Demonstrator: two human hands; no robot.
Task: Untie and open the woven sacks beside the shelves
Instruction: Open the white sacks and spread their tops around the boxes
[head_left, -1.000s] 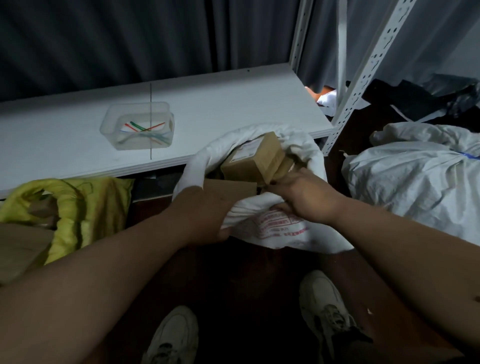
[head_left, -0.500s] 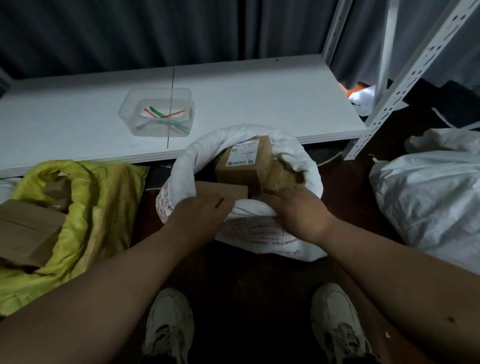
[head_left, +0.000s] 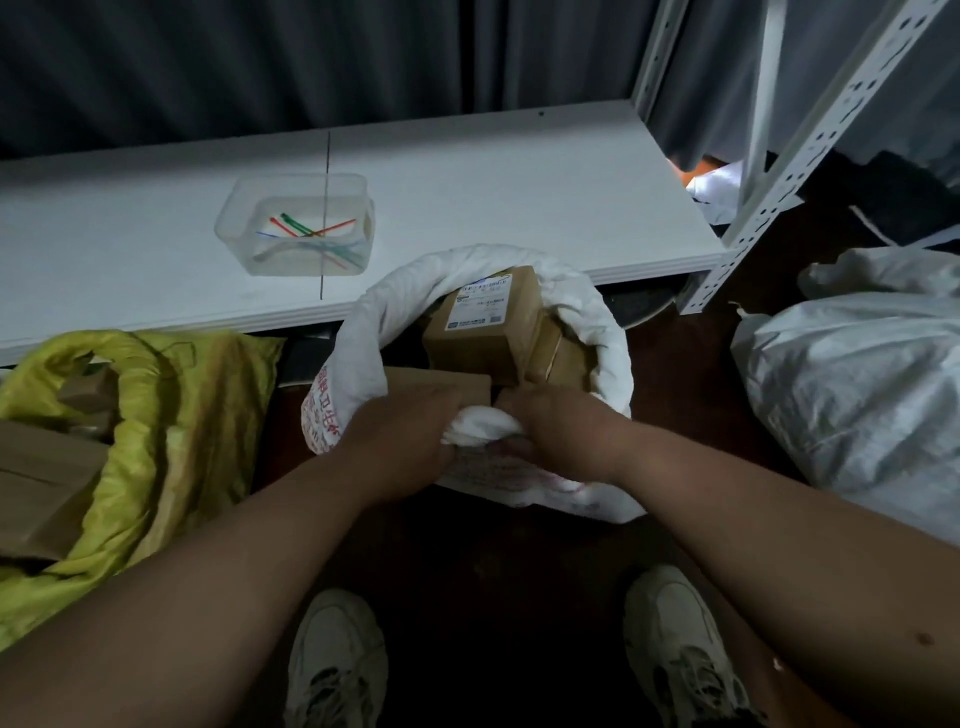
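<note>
The white woven sack with red print (head_left: 483, 467) stands on the dark floor just near of the low white shelf board (head_left: 467, 197), at centre; its mouth is already open and the rim is rolled down into a thick collar. The near part of that rim is gripped by both hands: left hand (head_left: 410, 441) and right hand (head_left: 561, 431) are set close together, fingers curled round the bunched white fabric.

Risks, as judged: if the near rim is pulled too hard, the sack could be tipped toward the feet and the brown cardboard parcels (head_left: 483, 332) spilled, esp. the labelled one riding high at the mouth. A loosely rolled collar may unroll and the mouth could close again. Woven strands could fray or snag on box corners.

To the left, a yellow woven sack (head_left: 171, 415) lies open w/ cardboard boxes showing. To the right, a grey-white woven sack (head_left: 857, 395) looks bunched shut at its top, so prob. not yet untied.

Writing: red characters are printed on the sack's left side and near face, too blurred to be read. A white shipping label (head_left: 480, 304) w/ blue band is stuck on the top parcel; text and barcode-like marks can't be made out. On the shelf, a clear plastic tub holding coloured ties (head_left: 296, 223) is seen; no brand visible.
</note>
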